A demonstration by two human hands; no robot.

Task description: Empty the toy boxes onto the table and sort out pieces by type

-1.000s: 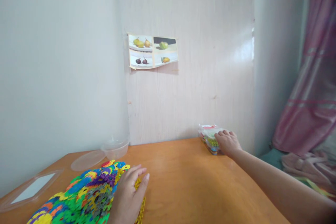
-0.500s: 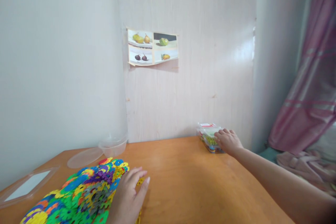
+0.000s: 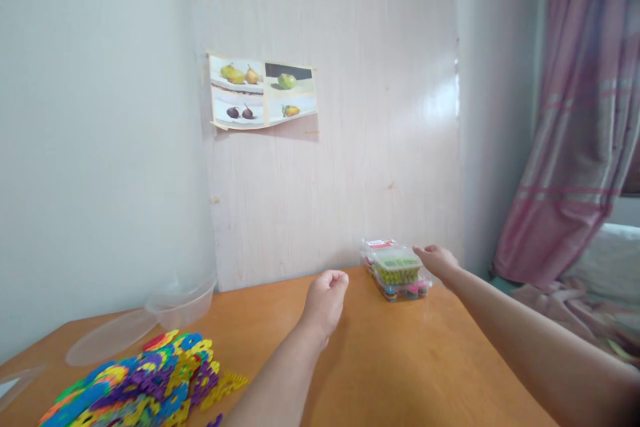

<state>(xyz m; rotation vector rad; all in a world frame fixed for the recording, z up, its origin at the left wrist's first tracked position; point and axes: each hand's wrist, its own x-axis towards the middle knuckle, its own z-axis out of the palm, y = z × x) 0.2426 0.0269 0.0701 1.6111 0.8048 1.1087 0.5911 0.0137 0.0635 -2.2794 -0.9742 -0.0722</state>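
Note:
My left hand (image 3: 326, 300) is raised over the middle of the table, its fingers curled in with the thumb against them. Whatever may be inside it is hidden. My right hand (image 3: 436, 260) reaches to the right edge of a stack of clear plastic boxes, fingers pointing left and partly hidden; whether they touch is unclear. The upper box (image 3: 397, 271) holds small green pieces under its pale lid. Beneath it, a wider clear box (image 3: 403, 292) has blue and pink contents. At lower left lies a heap of colourful plastic snowflake discs (image 3: 145, 383), away from both hands.
A clear round tub (image 3: 183, 303) stands by the wall, with its flat lid (image 3: 110, 337) on the wooden table (image 3: 390, 360) beside it. Fruit pictures (image 3: 264, 93) hang on the wall. A pink curtain (image 3: 565, 147) and crumpled cloth (image 3: 555, 307) are at the right.
My left hand has left the disc heap, moving right and forward, and its fingers have closed. My right hand has slid off the box top to its right edge. The view has turned right.

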